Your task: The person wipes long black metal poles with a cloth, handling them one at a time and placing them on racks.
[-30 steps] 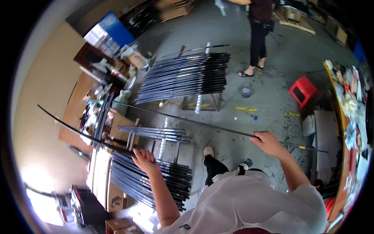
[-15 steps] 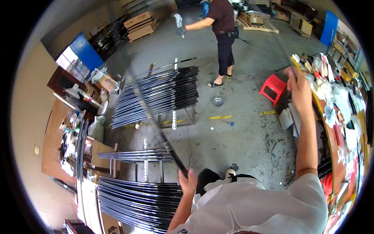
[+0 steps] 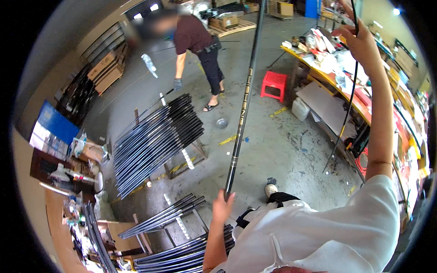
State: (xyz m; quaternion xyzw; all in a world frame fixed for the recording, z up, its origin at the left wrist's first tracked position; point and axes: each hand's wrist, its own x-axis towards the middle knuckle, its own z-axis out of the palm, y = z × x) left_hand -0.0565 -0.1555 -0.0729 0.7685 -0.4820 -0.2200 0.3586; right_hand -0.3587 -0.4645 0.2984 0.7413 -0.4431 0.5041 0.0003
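My left hand (image 3: 221, 209) is closed around the lower end of a long black fishing rod section (image 3: 242, 118) with gold lettering, which stands nearly upright in front of me and runs out past the top edge. My right hand (image 3: 363, 51) is raised at the upper right, beside a slim, slightly bowed black rod (image 3: 351, 98) with a yellow band. The thumb side of that hand presses against the slim rod, its lower tip hanging over the floor. Below my left hand lie several similar dark rods (image 3: 182, 251) side by side.
A rack of black rods (image 3: 159, 141) stands ahead left, with a smaller bundle (image 3: 164, 216) nearer. A co-worker (image 3: 195, 41) bends there, a gloved hand on a rod. Right are a cluttered workbench (image 3: 334, 79), a red stool (image 3: 274, 85) and a white jug (image 3: 300, 109). A metal bowl (image 3: 221, 123) sits on the floor.
My view has turned right. The thick rod has swung from leaning left to nearly upright, and my right hand has risen beside the slim rod. The co-worker has bent toward the rack.
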